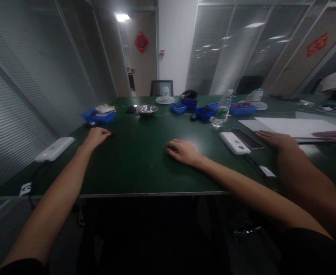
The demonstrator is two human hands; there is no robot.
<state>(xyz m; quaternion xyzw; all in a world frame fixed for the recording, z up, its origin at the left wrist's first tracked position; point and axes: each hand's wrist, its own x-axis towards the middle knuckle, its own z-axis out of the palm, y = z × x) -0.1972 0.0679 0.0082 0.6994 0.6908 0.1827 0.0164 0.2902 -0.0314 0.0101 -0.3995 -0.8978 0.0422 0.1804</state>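
On the green table (133,168), the right hand (182,151) curls over a dark object (171,148), grip unclear; the left hand (97,137) has fingertips drawn together at a dark bit (113,135), whether pinching I cannot tell; beyond sit a blue tray (102,117) and bowl (147,111).

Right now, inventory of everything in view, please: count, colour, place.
table: 1, green, centre
white devices: 2, white, one near each side
phone-like slab: 1, dark, beside the right device
bottle: 1, clear, right of centre
metal bowl: 1, silver, far left-centre
trays: at least 4, blue, far half
round-based items: 2, white, far edge
sheets: several, white and grey, right
chair: at least 1, dark, beyond table
wall signs: 2, red, background
co-worker's hands: 2, by the sheets
left hand: 1, bare, table's left
right hand: 1, bare, mid-table
Smaller items too dim to tell.
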